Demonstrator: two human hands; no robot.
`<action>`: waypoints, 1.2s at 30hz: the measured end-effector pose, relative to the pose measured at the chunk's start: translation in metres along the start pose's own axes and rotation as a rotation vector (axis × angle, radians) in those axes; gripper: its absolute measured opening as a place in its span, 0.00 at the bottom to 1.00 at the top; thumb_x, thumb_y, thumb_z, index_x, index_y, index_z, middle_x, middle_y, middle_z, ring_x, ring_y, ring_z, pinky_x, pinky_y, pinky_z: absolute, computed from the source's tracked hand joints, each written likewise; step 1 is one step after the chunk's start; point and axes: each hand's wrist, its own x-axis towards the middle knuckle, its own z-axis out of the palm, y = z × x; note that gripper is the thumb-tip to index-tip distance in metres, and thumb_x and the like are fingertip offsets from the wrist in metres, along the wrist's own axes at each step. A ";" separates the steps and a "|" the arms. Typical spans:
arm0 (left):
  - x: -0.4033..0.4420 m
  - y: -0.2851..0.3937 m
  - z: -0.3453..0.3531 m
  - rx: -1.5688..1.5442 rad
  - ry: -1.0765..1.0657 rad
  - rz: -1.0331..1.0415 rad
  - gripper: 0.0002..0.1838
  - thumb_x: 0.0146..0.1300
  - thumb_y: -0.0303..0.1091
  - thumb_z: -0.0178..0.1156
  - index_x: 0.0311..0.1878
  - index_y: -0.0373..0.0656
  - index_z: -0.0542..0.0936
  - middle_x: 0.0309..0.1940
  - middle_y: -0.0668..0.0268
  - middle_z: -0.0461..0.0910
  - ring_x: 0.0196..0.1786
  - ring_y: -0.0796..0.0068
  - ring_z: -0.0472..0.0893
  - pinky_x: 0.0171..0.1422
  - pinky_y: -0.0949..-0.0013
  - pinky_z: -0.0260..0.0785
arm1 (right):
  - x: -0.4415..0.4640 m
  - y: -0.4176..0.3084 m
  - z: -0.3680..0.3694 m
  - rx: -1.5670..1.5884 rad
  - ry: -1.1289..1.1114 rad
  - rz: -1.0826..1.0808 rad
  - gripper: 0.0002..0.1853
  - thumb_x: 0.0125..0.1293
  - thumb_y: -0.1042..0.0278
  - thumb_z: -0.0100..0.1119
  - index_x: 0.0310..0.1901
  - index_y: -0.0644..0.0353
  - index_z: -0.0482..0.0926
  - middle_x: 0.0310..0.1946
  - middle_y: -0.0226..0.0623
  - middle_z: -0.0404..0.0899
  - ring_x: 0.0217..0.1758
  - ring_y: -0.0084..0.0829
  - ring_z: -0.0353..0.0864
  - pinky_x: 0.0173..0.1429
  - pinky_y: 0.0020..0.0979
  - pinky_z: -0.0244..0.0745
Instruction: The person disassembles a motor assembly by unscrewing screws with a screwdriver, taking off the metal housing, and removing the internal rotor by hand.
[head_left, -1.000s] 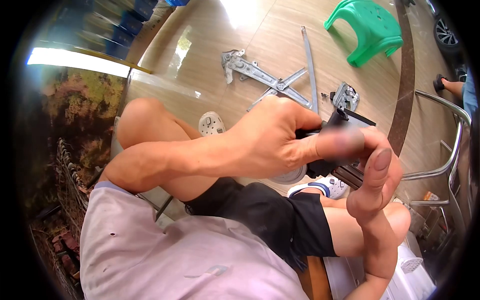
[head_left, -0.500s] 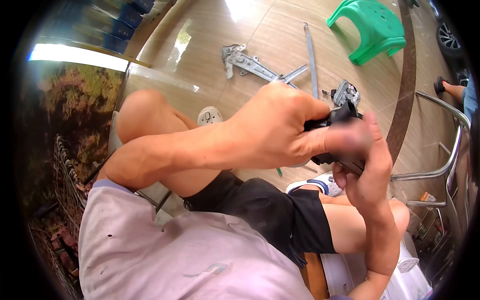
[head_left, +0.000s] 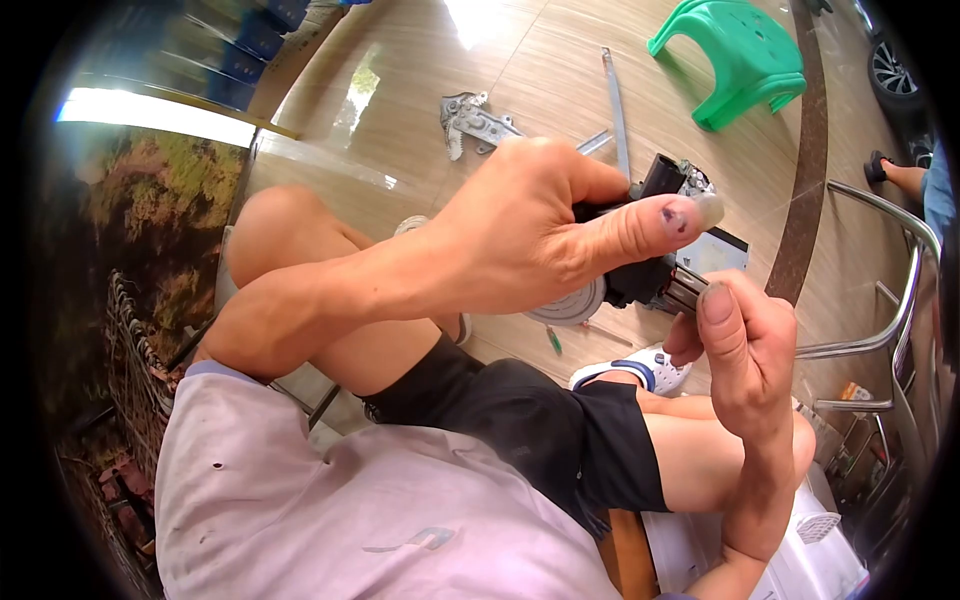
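Black housing (head_left: 640,280) held in both hands.
Left hand (head_left: 655,205) grasps its body; right hand (head_left: 700,312) pinches its ribbed end.

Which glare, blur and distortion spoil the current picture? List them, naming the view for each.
Head view: white glare on the floor, and a blown-out strip at left.
Head view: wide-angle bending, corners lost in rounded black.
Head view: a soft smear over the thumb tip of the left hand, while the stool looks fairly sharp.
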 end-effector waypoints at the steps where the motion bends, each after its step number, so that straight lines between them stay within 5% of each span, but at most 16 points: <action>1: 0.000 0.000 0.000 0.005 0.002 -0.003 0.19 0.77 0.41 0.59 0.40 0.31 0.85 0.29 0.66 0.87 0.35 0.83 0.84 0.39 0.75 0.76 | 0.000 0.002 0.003 0.021 0.059 -0.071 0.22 0.71 0.56 0.68 0.53 0.69 0.80 0.35 0.39 0.86 0.34 0.23 0.85 0.38 0.24 0.78; 6: 0.000 0.001 -0.001 -0.023 0.010 -0.006 0.18 0.77 0.39 0.58 0.40 0.31 0.85 0.30 0.66 0.87 0.35 0.83 0.84 0.39 0.75 0.77 | 0.002 0.007 0.027 0.043 0.281 -0.295 0.26 0.69 0.57 0.70 0.58 0.70 0.76 0.40 0.40 0.87 0.38 0.23 0.86 0.39 0.25 0.79; 7: 0.000 0.001 -0.001 -0.041 0.010 0.008 0.18 0.77 0.39 0.58 0.40 0.31 0.85 0.30 0.66 0.87 0.35 0.83 0.84 0.39 0.75 0.77 | -0.001 0.007 0.020 -0.006 0.207 -0.233 0.26 0.72 0.58 0.67 0.59 0.71 0.73 0.46 0.41 0.84 0.45 0.25 0.85 0.47 0.25 0.80; 13: -0.001 -0.001 0.000 -0.070 0.004 0.059 0.18 0.77 0.39 0.59 0.41 0.31 0.85 0.31 0.66 0.87 0.37 0.84 0.83 0.41 0.75 0.77 | -0.004 0.007 0.003 -0.060 -0.007 -0.076 0.24 0.72 0.57 0.67 0.56 0.71 0.75 0.44 0.41 0.84 0.43 0.25 0.85 0.44 0.25 0.81; 16: -0.002 0.001 -0.002 -0.045 0.001 0.060 0.18 0.77 0.40 0.59 0.42 0.31 0.85 0.32 0.66 0.87 0.37 0.84 0.83 0.41 0.75 0.77 | 0.001 0.010 0.019 0.026 0.216 -0.232 0.23 0.68 0.56 0.72 0.53 0.69 0.79 0.33 0.39 0.86 0.34 0.21 0.84 0.39 0.25 0.79; 19: -0.002 0.001 -0.002 -0.079 0.016 0.052 0.18 0.77 0.41 0.59 0.42 0.31 0.85 0.32 0.66 0.87 0.38 0.84 0.83 0.42 0.75 0.77 | 0.005 0.009 0.031 0.008 0.382 -0.370 0.24 0.69 0.54 0.70 0.52 0.69 0.80 0.33 0.39 0.86 0.34 0.20 0.84 0.38 0.24 0.79; 25: -0.003 -0.001 -0.002 -0.082 -0.008 0.035 0.19 0.76 0.41 0.60 0.42 0.31 0.85 0.31 0.66 0.87 0.36 0.84 0.83 0.41 0.75 0.77 | -0.002 0.008 0.004 -0.035 0.056 -0.207 0.20 0.66 0.67 0.73 0.53 0.69 0.79 0.37 0.40 0.87 0.38 0.23 0.87 0.40 0.25 0.79; 32: -0.004 -0.003 -0.004 -0.038 0.005 0.069 0.18 0.76 0.40 0.60 0.41 0.31 0.85 0.31 0.66 0.87 0.36 0.83 0.84 0.41 0.74 0.77 | 0.009 0.000 0.035 -0.033 0.361 -0.386 0.18 0.71 0.59 0.67 0.48 0.69 0.81 0.29 0.37 0.86 0.31 0.24 0.86 0.35 0.24 0.78; 36: -0.004 0.000 -0.004 -0.050 -0.004 0.030 0.17 0.76 0.40 0.61 0.41 0.31 0.85 0.31 0.66 0.87 0.36 0.83 0.84 0.41 0.74 0.78 | 0.003 0.005 0.013 -0.099 0.160 -0.281 0.18 0.69 0.62 0.70 0.50 0.69 0.80 0.34 0.39 0.87 0.34 0.24 0.87 0.39 0.25 0.79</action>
